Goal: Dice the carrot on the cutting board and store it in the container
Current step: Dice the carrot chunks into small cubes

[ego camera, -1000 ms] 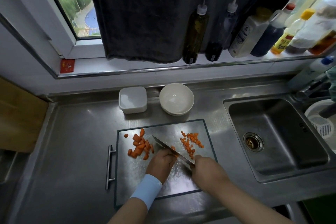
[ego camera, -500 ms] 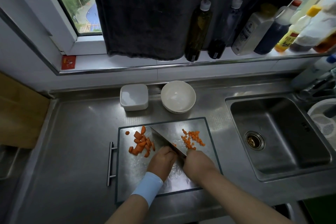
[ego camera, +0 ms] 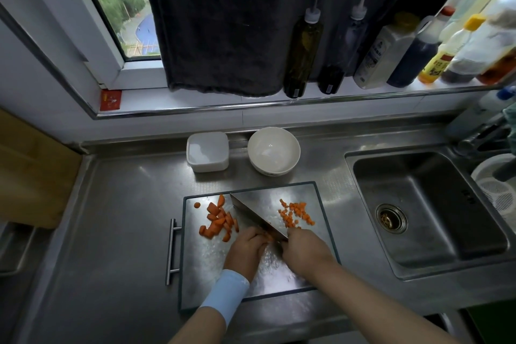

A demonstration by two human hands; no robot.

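Currently dicing, roughly midway.

- Board (ego camera: 279,282): on desk (ego camera: 117,232), bar handle at its left.
- Left grip (ego camera: 245,248): fingers curled down over a carrot piece (ego camera: 269,237) near board centre, pinning it; piece mostly hidden beneath.
- Right grip (ego camera: 303,248): closed round the knife handle, handle itself out of sight.
- Knife (ego camera: 254,215): blade slanting from the right grip toward the board's far-left corner, edge just beside the left knuckles; contact with the board not discernible.
- Chunks (ego camera: 217,222): coarse, uncut, heaped left of the blade.
- Dice (ego camera: 296,213): small cubes, right of the blade, apart from the chunks.
- Container (ego camera: 208,151): white, square, on desk beyond the board, beside bowl (ego camera: 273,151); lidded or open, not discernible; no carrot seen in it.

Next, by judgement: short downward strokes through the pinned piece, fingertips tucked back from the edge, then chunks fed under the blade in turn. Storage not yet begun; afterwards, dice gathered and carried across to the container.
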